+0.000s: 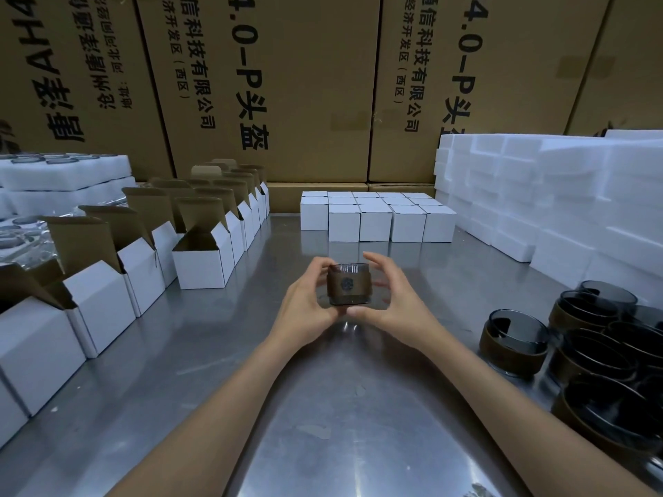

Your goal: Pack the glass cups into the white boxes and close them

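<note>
Cradling glass cup (348, 284) above bare table (323, 407).

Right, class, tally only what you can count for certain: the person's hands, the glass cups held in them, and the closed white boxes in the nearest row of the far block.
Hands: 2 (left hand, right hand)
Glass cup held between the hands: 1
Closed white boxes, nearest row: 4
Total: 7

Ahead of me tall brown cartons (308, 84) with black print, white foam blocks (545, 202) stacked right, foam trays (68, 174) far left, perhaps holding glassware, shiny metal surface (222, 353)
</note>
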